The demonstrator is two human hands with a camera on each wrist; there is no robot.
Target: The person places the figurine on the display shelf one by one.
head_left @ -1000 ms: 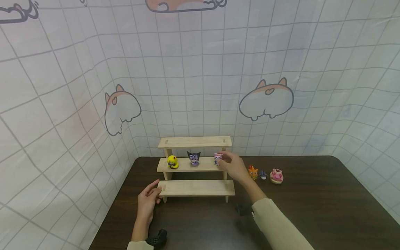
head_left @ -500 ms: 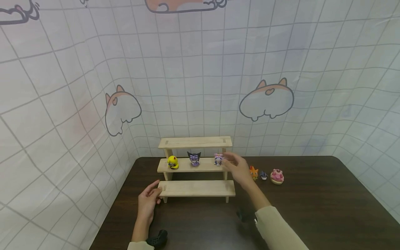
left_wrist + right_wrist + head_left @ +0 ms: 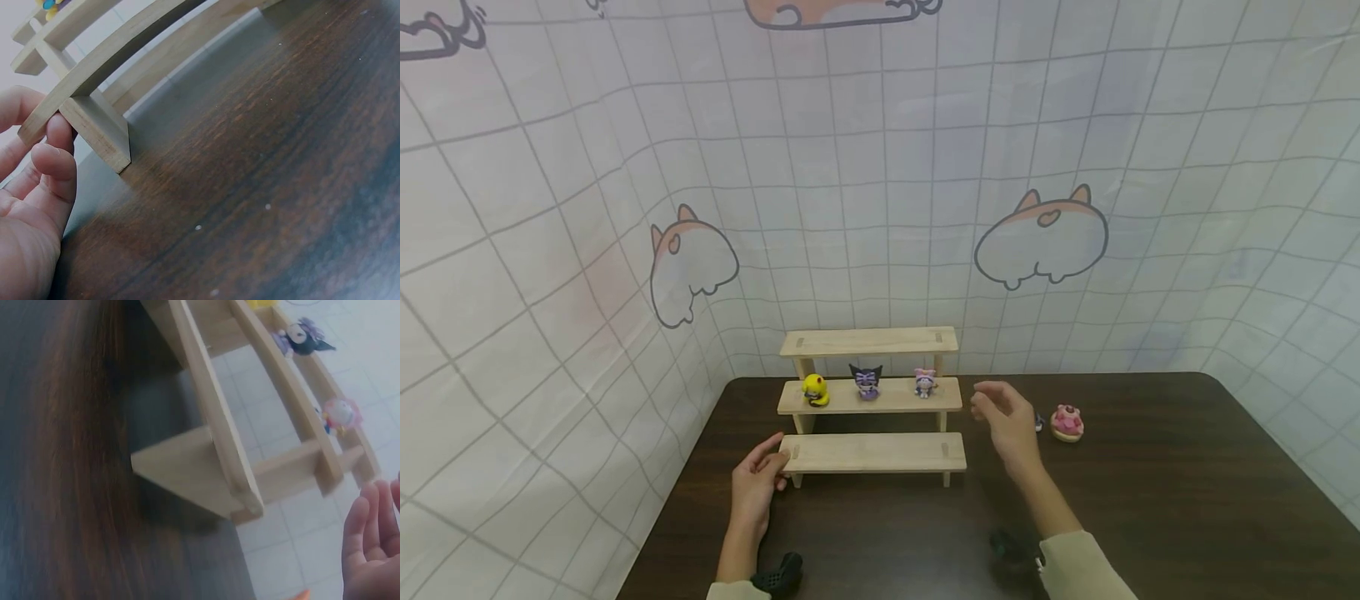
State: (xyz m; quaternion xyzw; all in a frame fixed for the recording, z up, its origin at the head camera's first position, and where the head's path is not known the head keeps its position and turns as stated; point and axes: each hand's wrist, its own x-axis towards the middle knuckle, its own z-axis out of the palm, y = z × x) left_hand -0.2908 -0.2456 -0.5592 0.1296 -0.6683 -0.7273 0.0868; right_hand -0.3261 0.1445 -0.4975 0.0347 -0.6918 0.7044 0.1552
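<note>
Clock centred on the wooden shelf (image 3: 871, 395) in the head view; 12 points to the cloth (image 3: 880, 200).

Left hand (image 3: 754, 485): at 8 o'clock. Thumb and fingers grip the bottom board (image 3: 872, 451) by its 9 o'clock end. In the left wrist view, a fingertip lies under the board just beside the leg (image 3: 99, 132).

Right hand (image 3: 1011, 427): at 3 o'clock, apart from the shelf. Fingers loosely bent, nothing held; the right wrist view agrees.

Middle board (image 3: 842, 403) carries three upright toys, spaced well apart: yellow toy (image 3: 815, 390) between 9 and 10 o'clock; purple toy (image 3: 867, 384) with black ears near 12; pink-and-white toy (image 3: 925, 384) between 2 and 3, nearest the right hand. Top board (image 3: 868, 341) at 12 o'clock.

Table (image 3: 1165, 483), dark brown: pink toy (image 3: 1067, 423) at 3 o'clock, beyond the right hand. A dark small toy (image 3: 1039, 422) lies between them, mostly hidden by that hand. Orange tip (image 3: 303, 595) enters the right wrist view at 6 o'clock; remainder cropped.

Pale sleeves (image 3: 1082, 567) on both arms.
</note>
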